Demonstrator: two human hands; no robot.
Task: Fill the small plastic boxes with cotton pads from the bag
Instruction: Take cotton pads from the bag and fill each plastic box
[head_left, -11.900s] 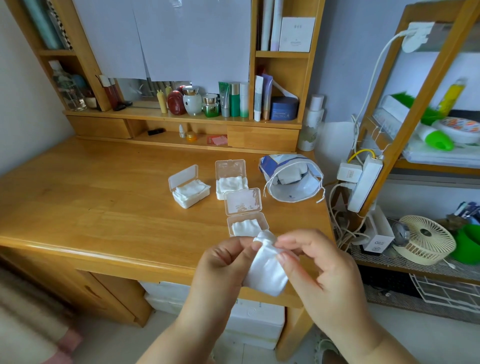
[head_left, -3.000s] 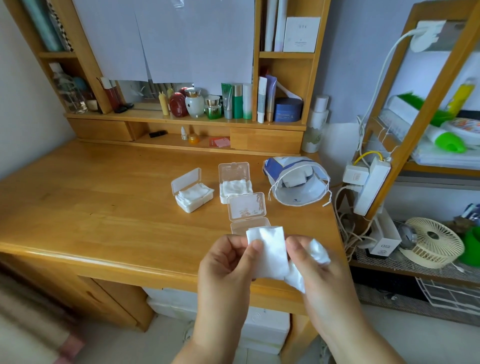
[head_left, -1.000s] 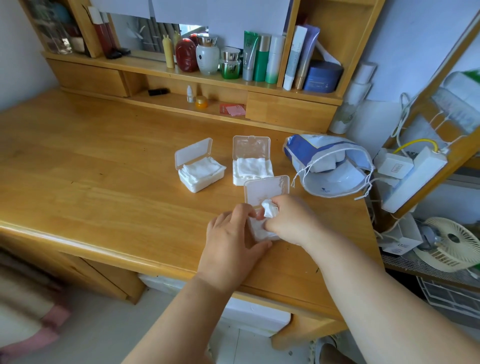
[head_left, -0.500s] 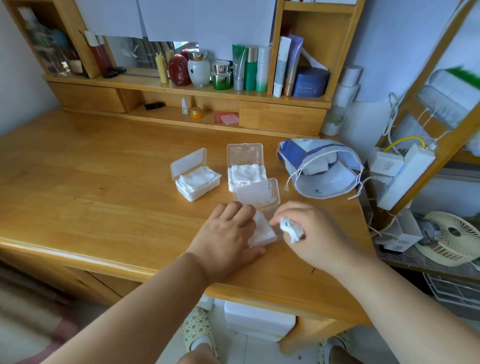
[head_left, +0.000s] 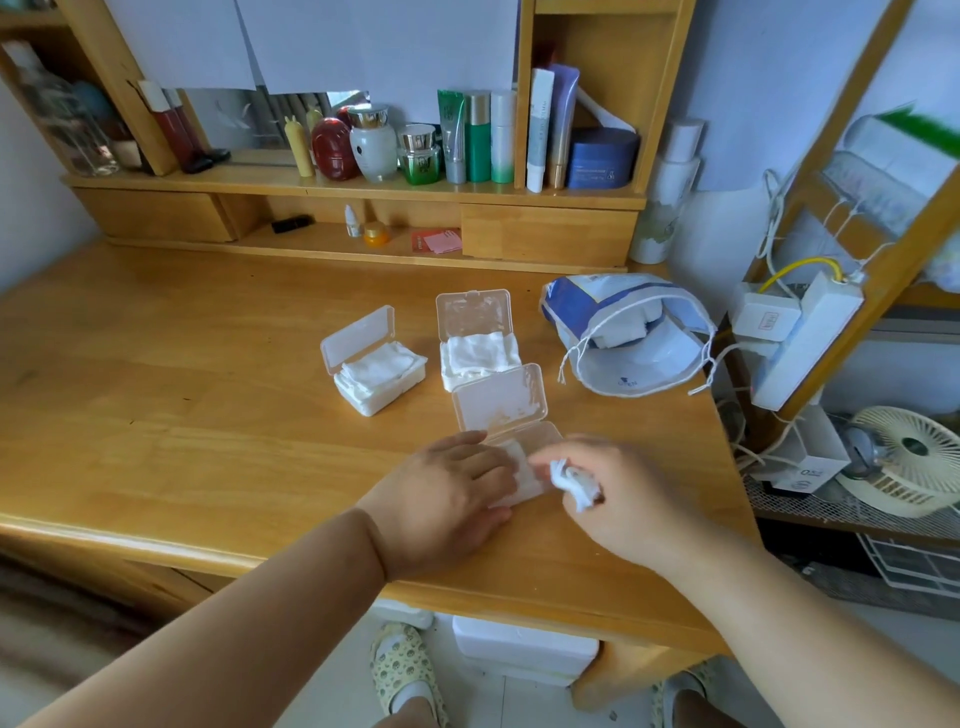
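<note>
Head view: right hand (head_left: 618, 499) gripping crumpled pad (head_left: 574, 480)

No clearly legible text; only faint, unreadable print on the bag (head_left: 626, 382) and shelf cosmetics (head_left: 457, 137).

The left hand (head_left: 447, 499) covers most of the nearest box (head_left: 519, 467) by the desk's front edge; its contents are largely hidden. The right hand (head_left: 618, 499) is motion-blurred. Inside the bag (head_left: 628, 338), pad count is indeterminable. Both forearms run off the bottom edge.
</note>
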